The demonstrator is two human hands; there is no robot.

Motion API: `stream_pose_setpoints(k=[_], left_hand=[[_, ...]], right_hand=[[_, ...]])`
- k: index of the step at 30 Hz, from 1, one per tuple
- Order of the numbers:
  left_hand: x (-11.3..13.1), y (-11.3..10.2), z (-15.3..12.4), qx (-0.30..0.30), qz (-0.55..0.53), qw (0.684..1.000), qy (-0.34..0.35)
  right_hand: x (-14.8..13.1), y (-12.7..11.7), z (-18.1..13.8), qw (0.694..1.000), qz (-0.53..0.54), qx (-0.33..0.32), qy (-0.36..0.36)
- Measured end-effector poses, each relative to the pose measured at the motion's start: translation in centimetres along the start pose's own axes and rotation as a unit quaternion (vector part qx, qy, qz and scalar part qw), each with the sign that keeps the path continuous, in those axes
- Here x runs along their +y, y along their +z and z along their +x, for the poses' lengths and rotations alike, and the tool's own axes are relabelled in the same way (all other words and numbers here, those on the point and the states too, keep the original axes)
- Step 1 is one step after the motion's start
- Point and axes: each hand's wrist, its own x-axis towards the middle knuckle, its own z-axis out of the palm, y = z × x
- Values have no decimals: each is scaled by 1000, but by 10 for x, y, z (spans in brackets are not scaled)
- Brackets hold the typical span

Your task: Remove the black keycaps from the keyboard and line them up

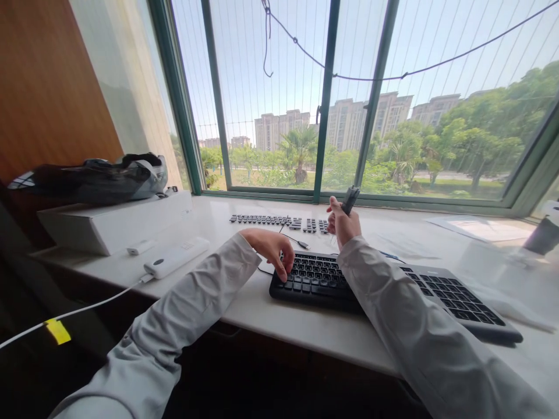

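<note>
A black keyboard (321, 289) lies along the table's front edge, its middle hidden under my right forearm. Many of its key positions show bare, while keycaps sit along the bottom row at the left. My left hand (275, 250) rests at the keyboard's left end, fingers curled down and thumb on the keys; what is between the fingertips, if anything, is hidden. Above the keyboard, my right hand (346, 226) is closed around a dark handled tool (350, 199) whose upper end sticks up past the fist. Loose black keycaps (262, 219) lie in rows behind the keyboard.
A thin cable with a plug (302, 244) lies between keycaps and keyboard. At left are a white power bank-like device (174, 259) with a white cable (100, 309), a small white block (140, 247) and a white box (117, 224) bearing a dark bag (96, 180). Papers (480, 227) lie right.
</note>
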Motion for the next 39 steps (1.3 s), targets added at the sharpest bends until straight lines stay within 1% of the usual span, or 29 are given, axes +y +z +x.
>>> stream_pose_setpoints(k=[1,3,7,10,13,16,17,19,22,23,24,28,31,35,39], left_hand=[[0,1,-1,-6,-13,1000,-7],[-1,3,-1,2,-33,999,-4],[0,6,-2,15,-52,999,-3],[0,6,-7,13,-55,998,-23],[1,4,-13,20,-44,998,-42],[2,4,-17,24,-45,998,-40],[2,3,-17,25,-44,998,-38],[0,3,-17,26,-45,998,-36],[-4,3,-16,16,-69,997,-31],[-6,3,-15,12,-79,996,-26],[-8,3,-14,9,-87,996,-22],[-15,3,-11,0,-96,995,-25],[-17,2,-9,-7,-83,995,-46],[-16,1,-8,-15,-69,996,-52],[-15,1,-8,-18,-63,997,-44]], right_hand=[[-1,2,-2,1000,1,-15,6],[-7,5,-5,999,5,-36,2],[-26,1,-5,998,22,-43,-52],[-42,-6,-6,996,4,-54,-76],[-54,-17,-9,994,-29,-75,-75],[-59,-31,-15,992,-49,-95,-66],[-60,-34,-17,992,-49,-94,-63],[-59,-37,-25,995,-32,-67,-63],[-55,-26,-41,996,34,8,-76],[-52,-18,-46,996,54,20,-71],[-49,-10,-52,996,69,19,-56],[-29,25,-68,993,113,-4,34],[-11,41,-76,989,123,-43,67],[9,45,-84,982,138,-85,93],[15,45,-87,979,123,-109,117]])
